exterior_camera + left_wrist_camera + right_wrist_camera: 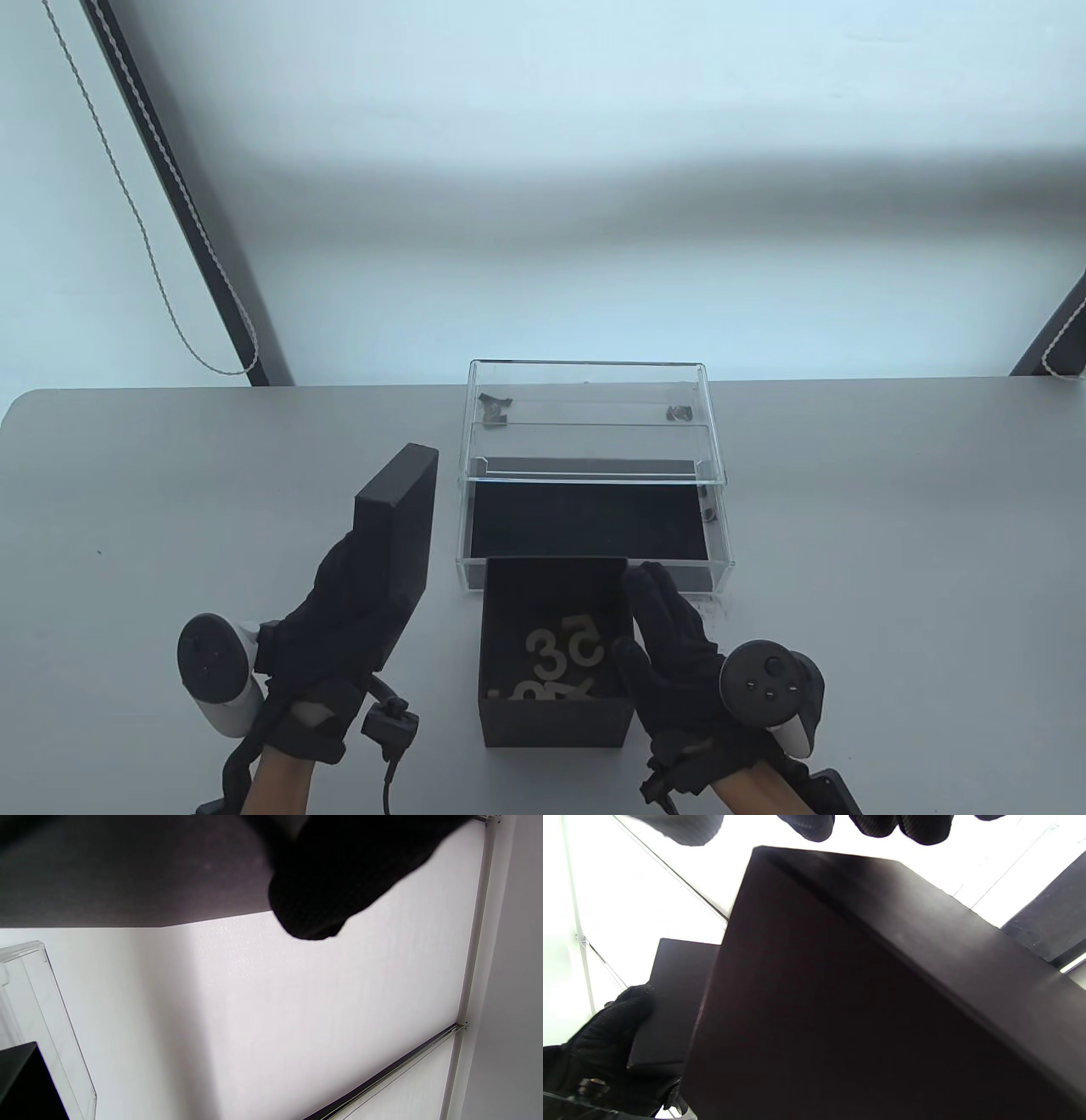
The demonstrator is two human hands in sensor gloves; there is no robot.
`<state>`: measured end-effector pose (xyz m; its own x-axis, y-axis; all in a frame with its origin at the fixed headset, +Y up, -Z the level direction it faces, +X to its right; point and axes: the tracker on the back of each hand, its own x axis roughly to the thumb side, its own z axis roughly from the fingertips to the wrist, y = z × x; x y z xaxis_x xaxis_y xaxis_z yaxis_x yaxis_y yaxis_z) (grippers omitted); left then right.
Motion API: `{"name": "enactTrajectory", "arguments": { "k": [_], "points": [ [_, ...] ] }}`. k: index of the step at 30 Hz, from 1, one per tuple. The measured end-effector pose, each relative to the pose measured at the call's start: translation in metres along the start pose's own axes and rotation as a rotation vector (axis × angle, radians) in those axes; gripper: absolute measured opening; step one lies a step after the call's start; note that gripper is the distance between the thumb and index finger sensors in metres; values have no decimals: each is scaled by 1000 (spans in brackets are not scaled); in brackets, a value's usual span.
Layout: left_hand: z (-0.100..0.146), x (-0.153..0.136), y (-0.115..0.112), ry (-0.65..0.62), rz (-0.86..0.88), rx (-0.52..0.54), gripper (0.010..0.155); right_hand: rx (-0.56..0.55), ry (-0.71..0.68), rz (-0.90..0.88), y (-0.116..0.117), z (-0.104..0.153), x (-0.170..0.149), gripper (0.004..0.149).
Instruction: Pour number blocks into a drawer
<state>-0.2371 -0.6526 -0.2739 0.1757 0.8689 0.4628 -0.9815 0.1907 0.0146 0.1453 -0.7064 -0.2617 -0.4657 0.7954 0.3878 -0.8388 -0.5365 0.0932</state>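
Background stuff we can spot: the flat grey table (891, 526) with rounded corners fills the lower half. Behind it there's a pale white roller blind (594, 170) across the whole back. A thin beaded pull cord (144, 229) hangs in a loop up around 10 o'clock, right next to a slanted black frame bar (182, 187). Another dark bar (1056, 335) pokes in at 3 o'clock.

There are two gloved hands: the left hand (339, 628) at the lower left of the frame and the right hand (674, 662) at the lower right. There is one open black box (556, 722) at the bottom centre, one black lid (399, 526), and one clear drawer case (594, 399) in the centre. Of the number blocks (564, 658), two can be read, a 3 and a 5; the others overlap and cannot be counted.
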Motion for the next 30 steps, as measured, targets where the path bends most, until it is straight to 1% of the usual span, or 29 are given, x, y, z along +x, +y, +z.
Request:
{"name": "enactTrajectory", "arguments": {
  "k": [2,5,12,17,23,30],
  "points": [
    [0,-10,0,37,-129,-8,69,3,3,3,0,0,0,81],
    [1,-22,-2,86,-262,-38,69,5,5,3,0,0,0,81],
    [4,-50,-6,209,-569,-154,69,8,10,1,1,-1,0,81],
    [6,-68,-11,285,-693,-236,69,9,11,2,1,-1,0,81],
    [8,-89,-18,368,-790,-334,68,9,11,2,1,-1,0,81],
    [13,-110,-35,440,-910,-451,65,21,20,2,2,-1,0,81]
  ]
}}
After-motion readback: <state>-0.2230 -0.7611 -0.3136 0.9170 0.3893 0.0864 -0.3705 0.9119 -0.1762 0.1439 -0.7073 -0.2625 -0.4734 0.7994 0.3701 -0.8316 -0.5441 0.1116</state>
